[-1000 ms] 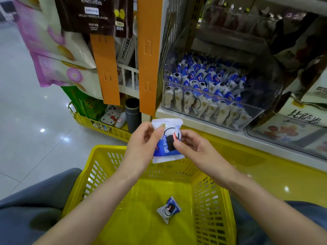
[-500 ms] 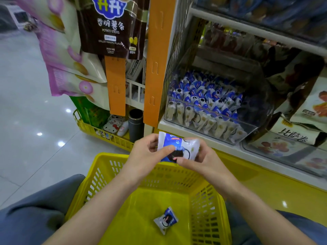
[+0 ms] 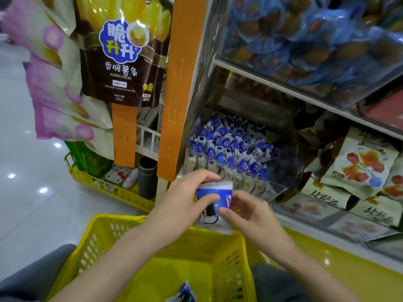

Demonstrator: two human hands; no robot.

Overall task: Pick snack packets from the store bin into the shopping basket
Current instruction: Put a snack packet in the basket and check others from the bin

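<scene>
A blue and white snack packet (image 3: 214, 196) is held upright between both hands, above the far rim of the yellow shopping basket (image 3: 104, 238). My left hand (image 3: 185, 199) grips its left side, thumb across the front. My right hand (image 3: 248, 212) pinches its right edge. Another blue packet (image 3: 183, 296) lies on the basket floor at the frame's bottom edge. The clear store bin (image 3: 281, 162) on the low shelf holds several rows of the same packets (image 3: 226, 147), just beyond my hands.
An orange shelf upright (image 3: 176, 88) stands left of the bin. Hanging snack bags (image 3: 122, 53) and a small yellow rack (image 3: 109, 188) with a dark cylinder (image 3: 147, 179) are at left. Larger snack packs (image 3: 357, 168) fill bins at right. Grey-trousered knees flank the basket.
The packet has turned from lying sideways to upright in my hands. The view has tilted upward, so the basket floor and its packet sit lower in frame.
</scene>
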